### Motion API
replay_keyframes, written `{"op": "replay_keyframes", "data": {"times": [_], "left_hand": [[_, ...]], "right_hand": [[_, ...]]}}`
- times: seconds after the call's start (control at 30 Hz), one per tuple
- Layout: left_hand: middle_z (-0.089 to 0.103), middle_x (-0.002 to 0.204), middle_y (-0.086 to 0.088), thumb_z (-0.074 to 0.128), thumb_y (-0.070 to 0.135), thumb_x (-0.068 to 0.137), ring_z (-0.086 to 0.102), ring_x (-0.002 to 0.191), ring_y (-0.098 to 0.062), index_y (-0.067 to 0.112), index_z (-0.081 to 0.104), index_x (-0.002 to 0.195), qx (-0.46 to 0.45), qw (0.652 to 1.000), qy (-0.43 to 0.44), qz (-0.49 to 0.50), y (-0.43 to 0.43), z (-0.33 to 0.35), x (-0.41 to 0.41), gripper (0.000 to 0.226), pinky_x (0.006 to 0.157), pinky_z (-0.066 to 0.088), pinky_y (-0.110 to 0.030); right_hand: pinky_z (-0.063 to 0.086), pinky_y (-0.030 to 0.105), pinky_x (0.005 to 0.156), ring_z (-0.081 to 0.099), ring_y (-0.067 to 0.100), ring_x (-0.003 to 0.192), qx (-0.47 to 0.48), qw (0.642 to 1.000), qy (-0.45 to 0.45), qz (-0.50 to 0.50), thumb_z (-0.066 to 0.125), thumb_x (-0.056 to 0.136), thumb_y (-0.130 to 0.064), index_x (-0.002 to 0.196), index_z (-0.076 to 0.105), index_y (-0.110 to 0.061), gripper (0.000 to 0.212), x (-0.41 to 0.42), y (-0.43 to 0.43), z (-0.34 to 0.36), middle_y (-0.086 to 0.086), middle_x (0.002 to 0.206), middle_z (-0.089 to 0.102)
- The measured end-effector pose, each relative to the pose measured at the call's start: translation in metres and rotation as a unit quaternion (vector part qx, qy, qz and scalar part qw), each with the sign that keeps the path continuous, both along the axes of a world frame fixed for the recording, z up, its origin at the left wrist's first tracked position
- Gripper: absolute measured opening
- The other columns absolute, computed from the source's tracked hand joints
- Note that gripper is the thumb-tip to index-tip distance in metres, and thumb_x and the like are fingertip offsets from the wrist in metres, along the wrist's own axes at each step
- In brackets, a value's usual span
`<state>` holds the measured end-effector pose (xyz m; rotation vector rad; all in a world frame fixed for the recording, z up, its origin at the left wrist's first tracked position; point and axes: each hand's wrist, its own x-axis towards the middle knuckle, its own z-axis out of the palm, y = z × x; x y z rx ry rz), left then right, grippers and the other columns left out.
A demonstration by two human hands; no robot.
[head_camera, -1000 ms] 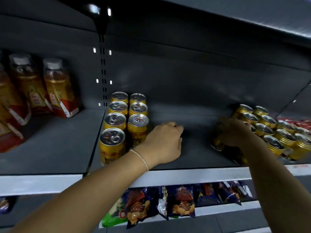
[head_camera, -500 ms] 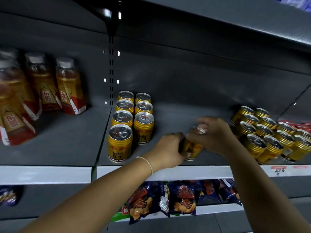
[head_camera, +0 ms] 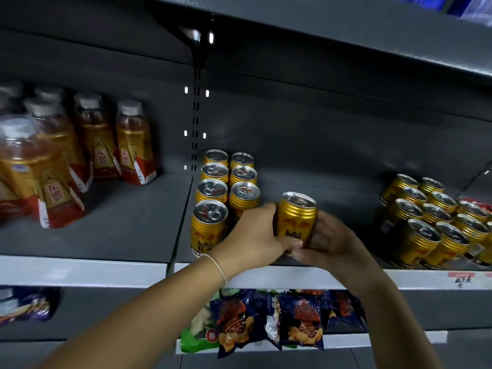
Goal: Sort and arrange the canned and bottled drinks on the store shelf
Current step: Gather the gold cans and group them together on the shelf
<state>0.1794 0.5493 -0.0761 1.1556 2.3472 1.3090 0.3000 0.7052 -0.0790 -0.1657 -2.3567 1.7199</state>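
bottles [head_camera: 87, 145] left, can rows [head_camera: 226, 182] centre (snack bags [head_camera: 269, 320] below), can cluster [head_camera: 436, 222] right

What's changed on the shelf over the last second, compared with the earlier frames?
The right hand took a gold can from the right cluster and carried it leftward. The left hand, earlier resting on the shelf, now grips it too, upright beside the two neat rows. Those rows, the cluster's other cans and the bottles stayed put.
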Motion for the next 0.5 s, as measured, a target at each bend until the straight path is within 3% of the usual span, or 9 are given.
{"op": "replay_keyframes", "data": {"times": [0.07,0.23,0.33,0.4,0.5], "left_hand": [[0.063,0.096,0.008,0.074,0.038,0.084,0.06,0.086,-0.008,0.024,0.054,0.106,-0.043,0.998,0.003,-0.034,-0.01,0.01,-0.002,0.033,0.07,0.045,-0.019],[0.068,0.082,0.002,0.049,0.033,0.1,0.066,0.064,-0.009,0.019,0.055,0.103,-0.095,0.99,-0.044,-0.097,-0.036,0.031,-0.011,0.016,0.066,0.053,-0.029],[0.07,0.101,0.004,0.052,0.022,0.099,0.063,0.095,-0.012,0.015,0.067,0.116,-0.008,0.995,0.097,-0.016,-0.049,0.037,-0.027,0.024,0.083,0.046,-0.023],[0.07,0.112,-0.001,0.054,0.016,0.096,0.06,0.105,-0.018,0.015,0.069,0.117,0.033,0.978,0.2,0.05,-0.055,0.04,-0.041,0.026,0.087,0.042,-0.021],[0.068,0.117,-0.007,0.053,0.018,0.096,0.058,0.111,-0.026,0.014,0.066,0.12,-0.036,0.969,0.237,0.061,-0.059,0.033,-0.062,0.029,0.093,0.045,-0.032]], "right_hand": [[0.058,0.031,0.083,0.07,0.025,0.104,-0.01,0.998,0.027,-0.049,0.091,0.062,-0.013,0.12,0.061,-0.018,0.065,-0.006,-0.009,-0.008,0.005,0.112,0.073],[0.057,0.039,0.088,0.07,0.022,0.105,-0.042,0.992,0.069,-0.093,0.095,0.059,-0.021,0.118,0.063,-0.02,0.067,-0.02,-0.03,-0.021,0.004,0.112,0.073],[0.056,0.032,0.087,0.07,0.013,0.102,-0.023,0.991,0.055,-0.12,0.092,0.06,-0.022,0.115,0.063,-0.028,0.063,-0.032,-0.046,-0.03,-0.005,0.11,0.073],[0.056,0.024,0.081,0.07,0.006,0.096,0.004,0.99,0.035,-0.136,0.092,0.063,-0.018,0.11,0.062,-0.034,0.058,-0.04,-0.055,-0.039,-0.013,0.105,0.073],[0.056,0.018,0.077,0.068,-0.003,0.092,0.032,0.99,0.009,-0.141,0.092,0.063,-0.024,0.104,0.058,-0.047,0.058,-0.05,-0.068,-0.049,-0.026,0.102,0.07]]}}
